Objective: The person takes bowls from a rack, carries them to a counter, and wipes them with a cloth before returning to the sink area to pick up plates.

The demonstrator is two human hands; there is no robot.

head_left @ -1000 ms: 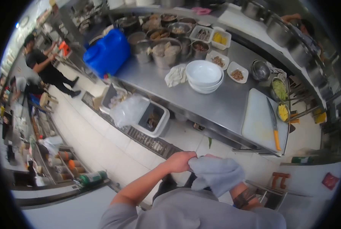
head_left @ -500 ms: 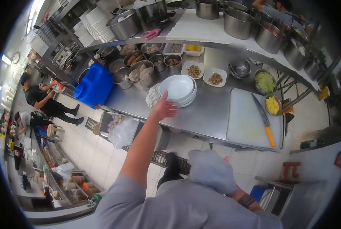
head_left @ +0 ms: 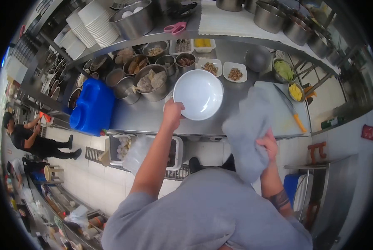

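A round white bowl (head_left: 198, 95) is tilted toward me over the steel counter's front part. My left hand (head_left: 173, 113) grips its near left rim, with the thumb over the edge. The stack of bowls seen earlier is mostly hidden behind it. To the right, my right hand (head_left: 268, 146) is closed on a grey cloth (head_left: 249, 133), which hangs loose and is slightly blurred. That cloth covers the left part of a white cutting board (head_left: 284, 109), where a knife (head_left: 290, 106) with an orange handle lies.
Several steel pots of food, among them a pot of pale meat (head_left: 152, 85), stand behind the bowl. A blue jug (head_left: 94, 106) is at the left. Overhead runs a shelf (head_left: 153, 38) with stacked containers. Two people (head_left: 26, 139) are at the far left.
My left hand has gone from reaching over the bowl stack to gripping a bowl, now raised toward me. The right hand has brought the grey cloth forward and up from my waist.
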